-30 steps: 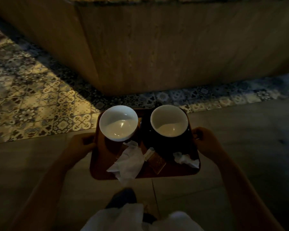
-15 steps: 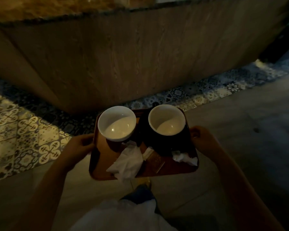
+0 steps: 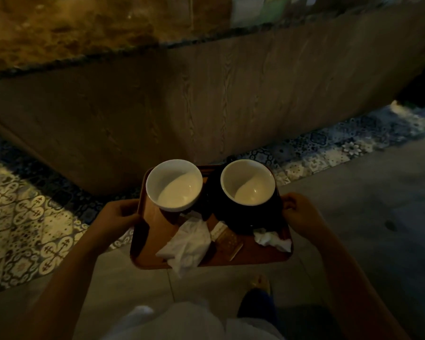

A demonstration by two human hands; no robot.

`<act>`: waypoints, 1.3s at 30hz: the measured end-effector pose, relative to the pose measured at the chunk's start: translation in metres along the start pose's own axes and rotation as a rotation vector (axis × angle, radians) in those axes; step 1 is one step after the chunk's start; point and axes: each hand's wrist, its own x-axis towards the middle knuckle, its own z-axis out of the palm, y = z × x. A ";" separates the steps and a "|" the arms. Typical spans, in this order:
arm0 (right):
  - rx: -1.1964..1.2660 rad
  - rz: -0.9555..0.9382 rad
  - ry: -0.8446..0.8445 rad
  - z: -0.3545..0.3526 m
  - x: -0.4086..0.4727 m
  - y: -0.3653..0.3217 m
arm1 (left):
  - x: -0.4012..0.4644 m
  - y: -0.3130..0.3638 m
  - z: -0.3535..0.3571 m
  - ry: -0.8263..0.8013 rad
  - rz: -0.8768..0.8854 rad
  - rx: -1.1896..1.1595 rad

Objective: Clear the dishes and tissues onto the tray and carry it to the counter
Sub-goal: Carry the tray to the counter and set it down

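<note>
While the light is dim, the head view shows the tray (image 3: 152, 231) held level in the air in front of the counter (image 3: 206, 94), its far edge near the counter's wooden face but apart from it. The left hand (image 3: 115, 217) is closed around the tray's left rim, the right hand (image 3: 302, 214) around its right rim. On the tray, toward the counter, stand a white bowl (image 3: 174, 184) and, beside it, a cup (image 3: 247, 182) with a white inside on what seems to be a dark saucer. Nearer the person lie a crumpled tissue (image 3: 188, 244), a small brown packet (image 3: 227, 240) and a second tissue (image 3: 271, 239) by the right rim. The counter's stone top (image 3: 71, 33) runs above the tray. Patterned tiles (image 3: 22, 212) skirt the counter's base; plain floor (image 3: 353, 204) lies open to the tray's right.
</note>
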 end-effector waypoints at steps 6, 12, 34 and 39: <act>-0.091 -0.074 -0.060 -0.068 0.093 0.012 | 0.048 0.043 0.068 0.106 -0.036 -0.052; -0.212 -0.162 -0.131 -0.133 0.171 0.011 | 0.084 0.081 0.127 0.200 -0.085 -0.094; -0.243 -0.152 -0.122 -0.147 0.388 -0.081 | 0.296 0.173 0.092 0.207 -0.099 -0.073; -0.206 -0.148 -0.123 -0.148 0.428 -0.107 | 0.335 0.196 0.073 0.170 -0.094 -0.042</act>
